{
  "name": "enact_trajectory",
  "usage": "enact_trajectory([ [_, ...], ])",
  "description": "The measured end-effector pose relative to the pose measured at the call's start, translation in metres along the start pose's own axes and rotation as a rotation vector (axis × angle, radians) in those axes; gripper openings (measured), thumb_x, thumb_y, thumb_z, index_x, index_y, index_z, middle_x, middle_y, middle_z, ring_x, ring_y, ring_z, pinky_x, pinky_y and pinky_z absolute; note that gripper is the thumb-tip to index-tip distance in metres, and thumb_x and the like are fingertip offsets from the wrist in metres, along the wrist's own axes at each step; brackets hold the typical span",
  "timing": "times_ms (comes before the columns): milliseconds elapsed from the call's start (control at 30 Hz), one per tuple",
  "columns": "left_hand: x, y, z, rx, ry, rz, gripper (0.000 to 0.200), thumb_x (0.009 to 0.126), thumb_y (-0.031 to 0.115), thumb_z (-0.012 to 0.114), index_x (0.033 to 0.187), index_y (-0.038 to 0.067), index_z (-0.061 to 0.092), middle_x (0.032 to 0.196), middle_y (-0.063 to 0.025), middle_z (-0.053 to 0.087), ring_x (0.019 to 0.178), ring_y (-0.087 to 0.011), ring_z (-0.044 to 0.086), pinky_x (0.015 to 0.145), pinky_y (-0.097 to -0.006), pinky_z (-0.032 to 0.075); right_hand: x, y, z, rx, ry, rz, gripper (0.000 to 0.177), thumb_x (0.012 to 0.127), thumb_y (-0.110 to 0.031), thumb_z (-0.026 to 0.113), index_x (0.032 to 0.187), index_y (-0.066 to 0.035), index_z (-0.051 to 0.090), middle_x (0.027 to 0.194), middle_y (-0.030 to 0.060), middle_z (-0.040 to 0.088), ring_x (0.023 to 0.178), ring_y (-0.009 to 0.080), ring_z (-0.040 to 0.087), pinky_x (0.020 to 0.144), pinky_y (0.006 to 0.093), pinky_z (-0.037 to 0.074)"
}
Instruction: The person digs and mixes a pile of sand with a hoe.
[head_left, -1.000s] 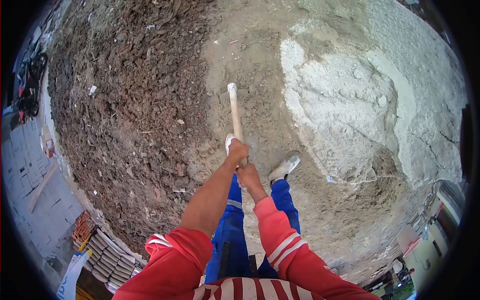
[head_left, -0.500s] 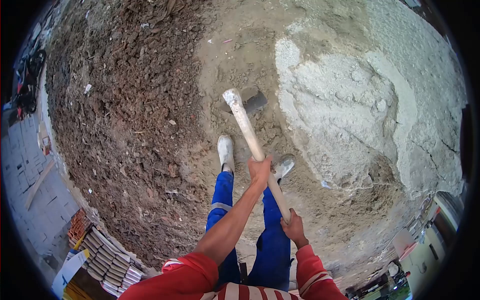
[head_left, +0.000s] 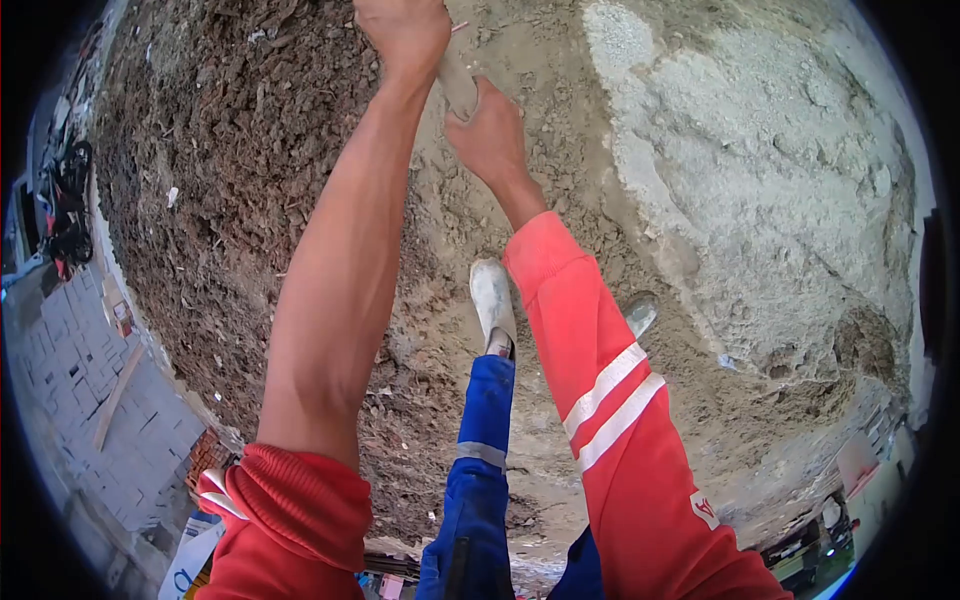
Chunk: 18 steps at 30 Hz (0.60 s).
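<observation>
My left hand (head_left: 408,32) is closed around the wooden handle of a hoe (head_left: 457,86) at the top edge of the view. Lower down the same handle, my right hand (head_left: 490,135) grips it close to its near end. Both arms stretch far forward and up. The hoe's blade is out of view beyond the top edge. Below the hands, my pale boot (head_left: 491,298) stands on the soil, and the other boot (head_left: 641,316) is partly hidden behind my right sleeve.
Dark, clumpy soil (head_left: 200,230) covers the left side. On the right lies a pale grey heap of sand-like or cement-like material (head_left: 770,180). A strip of trodden earth (head_left: 560,100) runs between them. Grey paving (head_left: 75,370) with a wooden plank (head_left: 118,396) is at far left.
Both hands have swung the hoe upward and forward, carrying its blade out of view. My hands sit closer together in the picture. The view has shifted slightly.
</observation>
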<state>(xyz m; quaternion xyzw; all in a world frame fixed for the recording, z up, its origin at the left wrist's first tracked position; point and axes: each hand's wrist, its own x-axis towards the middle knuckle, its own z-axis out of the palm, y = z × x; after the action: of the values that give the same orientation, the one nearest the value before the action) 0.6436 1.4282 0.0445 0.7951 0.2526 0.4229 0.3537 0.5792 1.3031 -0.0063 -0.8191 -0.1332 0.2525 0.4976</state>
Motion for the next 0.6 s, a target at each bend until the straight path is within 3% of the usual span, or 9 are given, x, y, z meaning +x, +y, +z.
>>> enact_trajectory([
  [67,-0.096,-0.061,0.006,0.177,-0.237,-0.366,0.035,0.079,0.013,0.066,0.104,-0.003,0.047,0.091,-0.0230,0.061,0.084,-0.0364,0.063,0.077,-0.0447,0.049,-0.045,0.065,0.033,0.006,-0.093,0.296,0.043,0.075,-0.014,0.070,0.112,0.003,0.057,0.096,0.0261,0.067,0.092,0.0428,0.064,0.081,0.0475,0.051],
  [100,-0.145,-0.094,0.007,0.435,-0.499,-0.542,0.044,0.079,0.011,0.066,0.112,-0.004,0.042,0.101,-0.0294,0.060,0.095,-0.0445,0.062,0.081,-0.0464,0.050,-0.088,0.081,0.044,0.045,-0.103,0.447,0.040,0.075,-0.015,0.070,0.109,0.003,0.057,0.097,0.0251,0.067,0.093,0.0427,0.064,0.083,0.0476,0.051],
  [167,-0.174,-0.079,0.007,0.361,-0.508,-0.739,0.044,0.077,0.013,0.068,0.110,-0.006,0.045,0.102,-0.0296,0.062,0.097,-0.0438,0.062,0.082,-0.0460,0.050,-0.114,0.076,0.017,-0.098,-0.141,0.578,0.036,0.074,-0.017,0.071,0.102,0.002,0.058,0.098,0.0263,0.067,0.095,0.0434,0.064,0.086,0.0475,0.050],
  [300,-0.185,-0.049,-0.012,0.338,-0.578,-0.938,0.048,0.074,0.011,0.068,0.113,-0.007,0.046,0.100,-0.0288,0.063,0.096,-0.0436,0.064,0.081,-0.0461,0.051,-0.152,0.043,-0.017,-0.164,-0.193,0.619,0.040,0.075,-0.018,0.070,0.105,0.003,0.055,0.096,0.0300,0.065,0.096,0.0447,0.063,0.085,0.0489,0.051],
  [367,-0.213,-0.064,-0.023,0.256,-0.544,-0.981,0.042,0.072,0.012,0.069,0.104,-0.011,0.053,0.087,-0.0261,0.065,0.084,-0.0401,0.068,0.071,-0.0441,0.054,-0.172,0.029,-0.037,-0.240,-0.247,0.636,0.042,0.075,-0.018,0.070,0.106,0.003,0.053,0.093,0.0301,0.065,0.093,0.0449,0.063,0.083,0.0494,0.051],
  [433,-0.223,-0.038,-0.046,0.206,-0.628,-1.190,0.030,0.073,0.012,0.070,0.088,-0.011,0.059,0.070,-0.0182,0.064,0.063,-0.0312,0.067,0.056,-0.0408,0.053,-0.219,0.046,-0.043,-0.126,-0.273,0.727,0.040,0.075,-0.019,0.070,0.104,0.003,0.053,0.089,0.0301,0.065,0.088,0.0455,0.064,0.079,0.0500,0.052],
  [467,-0.237,-0.023,-0.055,0.192,-0.627,-1.194,0.030,0.073,0.012,0.070,0.088,-0.011,0.059,0.070,-0.0182,0.064,0.063,-0.0312,0.067,0.056,-0.0408,0.053,-0.246,0.045,-0.051,-0.199,-0.268,0.715,0.039,0.076,-0.020,0.069,0.104,0.002,0.053,0.087,0.0295,0.066,0.085,0.0455,0.065,0.078,0.0504,0.052],
  [567,-0.287,0.017,-0.085,0.048,-0.502,-1.432,0.016,0.078,0.010,0.069,0.080,-0.003,0.059,0.064,-0.0054,0.055,0.048,-0.0158,0.051,0.044,-0.0316,0.042,-0.335,0.067,-0.055,-0.286,-0.223,0.742,0.036,0.077,-0.021,0.068,0.102,0.000,0.053,0.082,0.0271,0.066,0.080,0.0449,0.065,0.073,0.0515,0.053],
  [600,-0.308,0.031,-0.099,0.028,-0.477,-1.452,0.015,0.079,0.009,0.069,0.079,-0.002,0.059,0.062,-0.0048,0.055,0.048,-0.0149,0.051,0.044,-0.0319,0.042,-0.357,0.065,-0.060,-0.290,-0.253,0.782,0.036,0.076,-0.019,0.067,0.103,0.001,0.055,0.083,0.0269,0.066,0.082,0.0443,0.065,0.074,0.0501,0.053],
])
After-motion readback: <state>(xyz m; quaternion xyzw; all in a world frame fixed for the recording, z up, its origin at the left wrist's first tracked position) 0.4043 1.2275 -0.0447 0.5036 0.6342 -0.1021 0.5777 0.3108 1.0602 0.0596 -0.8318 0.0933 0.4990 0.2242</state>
